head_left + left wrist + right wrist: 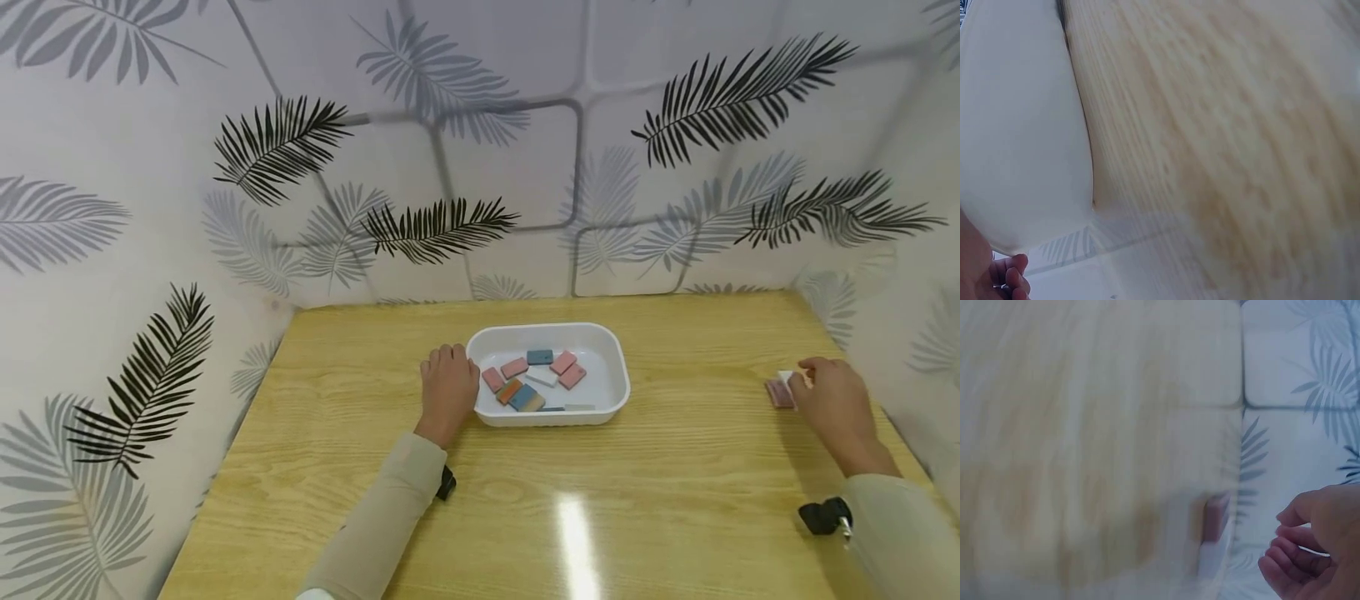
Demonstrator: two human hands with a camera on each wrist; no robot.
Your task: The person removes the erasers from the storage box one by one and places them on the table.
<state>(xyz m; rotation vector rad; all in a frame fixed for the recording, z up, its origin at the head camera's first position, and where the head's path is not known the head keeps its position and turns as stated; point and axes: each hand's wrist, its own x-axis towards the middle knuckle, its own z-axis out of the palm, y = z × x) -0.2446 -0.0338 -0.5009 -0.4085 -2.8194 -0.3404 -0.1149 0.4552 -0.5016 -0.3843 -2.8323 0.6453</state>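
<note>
A white plastic tray [618, 387] sits mid-table, holding several small eraser-like blocks: pink ones [514, 367], a slate one [540, 357], a white one [542, 377], an orange one [509, 392] and a blue-and-beige one [527, 398]. My left hand [450, 385] is at the tray's left end, fingers curled at the rim; in the left wrist view the fingers [1015, 275] show bent below the sleeve. At the far right, my right hand [836, 404] is beside a pink block [1214, 517] and a white block [1210, 557]. Its fingers are loosely bent, apart from both blocks in the right wrist view.
The wood-grain table [360, 500] meets a leaf-patterned wall [525, 167] at the back and on both sides. A thin grey-blue strip [577, 407] lies along the tray's near side. Black wrist devices [823, 517] sit at the sleeves.
</note>
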